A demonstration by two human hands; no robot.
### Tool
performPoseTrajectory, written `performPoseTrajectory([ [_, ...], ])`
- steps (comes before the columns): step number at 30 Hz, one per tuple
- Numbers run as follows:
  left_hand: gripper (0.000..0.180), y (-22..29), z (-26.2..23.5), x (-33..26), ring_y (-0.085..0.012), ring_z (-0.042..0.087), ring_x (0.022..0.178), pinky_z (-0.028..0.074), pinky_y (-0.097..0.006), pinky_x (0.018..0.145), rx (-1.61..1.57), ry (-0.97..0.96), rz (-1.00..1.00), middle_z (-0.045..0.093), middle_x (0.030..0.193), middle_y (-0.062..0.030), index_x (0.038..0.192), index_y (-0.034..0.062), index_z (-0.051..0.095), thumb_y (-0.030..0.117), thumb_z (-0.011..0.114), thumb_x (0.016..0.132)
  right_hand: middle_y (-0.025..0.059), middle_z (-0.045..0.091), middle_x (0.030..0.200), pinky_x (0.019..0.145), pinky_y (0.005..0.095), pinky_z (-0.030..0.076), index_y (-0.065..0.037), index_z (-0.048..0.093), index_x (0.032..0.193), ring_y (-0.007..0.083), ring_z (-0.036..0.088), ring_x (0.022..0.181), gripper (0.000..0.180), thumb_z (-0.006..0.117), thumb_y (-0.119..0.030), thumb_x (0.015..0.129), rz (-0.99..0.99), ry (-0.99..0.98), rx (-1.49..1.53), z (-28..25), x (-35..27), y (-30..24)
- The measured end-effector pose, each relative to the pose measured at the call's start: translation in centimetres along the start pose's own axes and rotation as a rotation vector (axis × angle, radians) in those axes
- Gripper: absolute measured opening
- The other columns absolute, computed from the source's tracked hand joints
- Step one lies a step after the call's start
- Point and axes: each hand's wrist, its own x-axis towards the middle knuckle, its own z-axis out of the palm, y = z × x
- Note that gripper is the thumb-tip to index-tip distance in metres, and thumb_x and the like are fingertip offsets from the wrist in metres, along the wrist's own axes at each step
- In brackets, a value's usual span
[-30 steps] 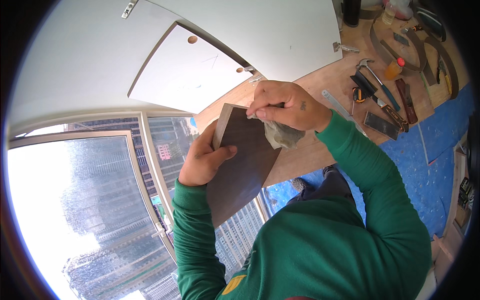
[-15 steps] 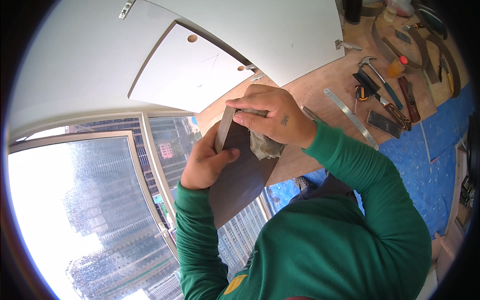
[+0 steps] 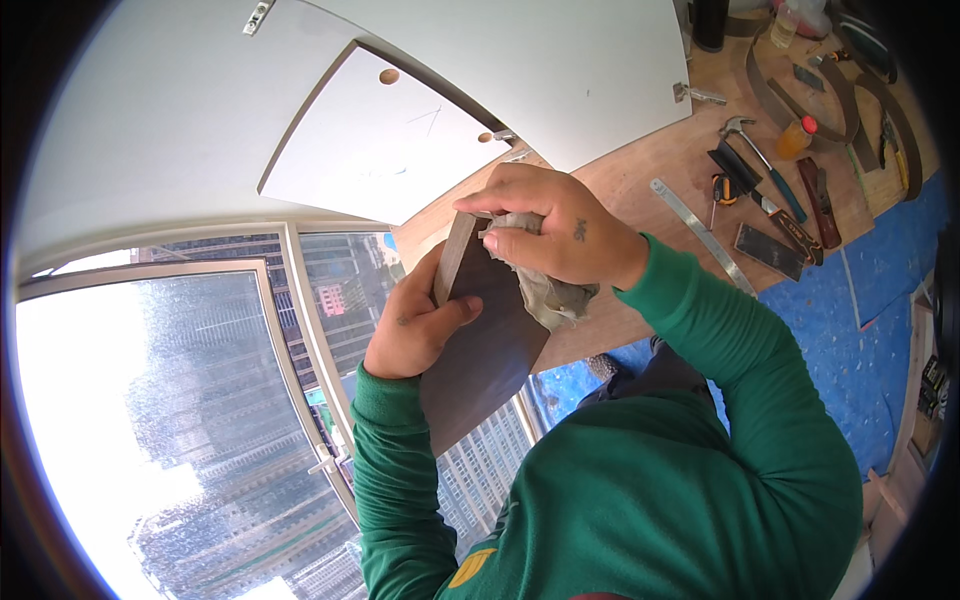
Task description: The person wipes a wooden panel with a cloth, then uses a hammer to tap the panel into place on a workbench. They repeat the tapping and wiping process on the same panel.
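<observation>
Dark brown board panel (image 3: 487,345) sits upright between our hands, in front of our chest. Our left hand (image 3: 415,325) clamps its left edge. Our right hand (image 3: 555,235) closes on a grey rag (image 3: 548,290), pressing it against the panel's top edge. Beyond lie white panels (image 3: 380,150), a hammer (image 3: 748,145) and a metal ruler (image 3: 700,235).

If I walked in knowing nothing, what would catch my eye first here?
At the centre, the left hand grips a dark brown panel by its edge, while the right hand presses a crumpled grey rag against its top edge. To the upper right, a hammer, an orange bottle and other hand tools lie on a wooden board. At lower left, a big window looks out on tall towers.
</observation>
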Motion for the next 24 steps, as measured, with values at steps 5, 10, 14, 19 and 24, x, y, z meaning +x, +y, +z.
performPoseTrajectory([
  [5, 0.062, -0.3, -0.2, 0.1, -0.0171, 0.062, 0.109, 0.050, -0.033, 0.098, 0.050, 0.008, 0.001, 0.068, 0.120, -0.0095, 0.147, -0.0045, 0.050, 0.002, 0.067, 0.087, 0.0053, 0.064, 0.089, 0.074, 0.0301, 0.048, 0.000, 0.076, 0.101, 0.0151, 0.060, 0.082, 0.018, 0.065, -0.005, 0.087, 0.020, -0.044, 0.060, -2.0, -0.4, -0.5],
  [10, 0.061, -0.8, 0.1, 0.3, -0.0187, 0.063, 0.110, 0.050, -0.033, 0.098, -0.096, 0.022, 0.026, 0.068, 0.120, -0.0112, 0.146, -0.0051, 0.051, 0.000, 0.066, 0.087, 0.0056, 0.069, 0.083, 0.070, 0.0316, 0.050, -0.001, 0.074, 0.091, 0.0165, 0.063, 0.076, 0.016, 0.069, -0.015, 0.089, 0.401, 0.039, 0.087, -3.1, -3.5, 2.7],
  [14, 0.061, -0.8, -0.1, 0.4, -0.0201, 0.063, 0.111, 0.050, -0.033, 0.098, -0.025, 0.025, 0.058, 0.067, 0.122, -0.0123, 0.145, -0.0052, 0.051, 0.000, 0.065, 0.086, 0.0111, 0.070, 0.082, 0.070, 0.0364, 0.052, 0.000, 0.073, 0.090, 0.0198, 0.065, 0.075, 0.025, 0.069, -0.025, 0.091, 0.639, 0.082, -0.246, -3.9, -8.9, 7.3],
  [19, 0.061, -0.9, -0.2, 0.5, -0.0194, 0.062, 0.109, 0.049, -0.033, 0.097, 0.028, 0.034, 0.062, 0.067, 0.121, -0.0120, 0.145, -0.0051, 0.052, 0.001, 0.065, 0.086, 0.0196, 0.070, 0.086, 0.071, 0.0430, 0.052, -0.001, 0.070, 0.085, 0.0334, 0.067, 0.079, 0.026, 0.067, -0.027, 0.090, 0.793, 0.140, -0.533, -7.6, -15.7, 11.4],
  [24, 0.059, -1.1, -0.3, 0.7, -0.0193, 0.062, 0.108, 0.049, -0.034, 0.097, 0.053, 0.030, 0.093, 0.068, 0.119, -0.0115, 0.144, -0.0046, 0.053, 0.002, 0.065, 0.086, 0.0231, 0.068, 0.085, 0.071, 0.0477, 0.051, -0.001, 0.067, 0.083, 0.0417, 0.065, 0.080, 0.024, 0.064, -0.025, 0.088, 0.653, 0.218, -0.776, -12.3, -15.4, 14.5],
])
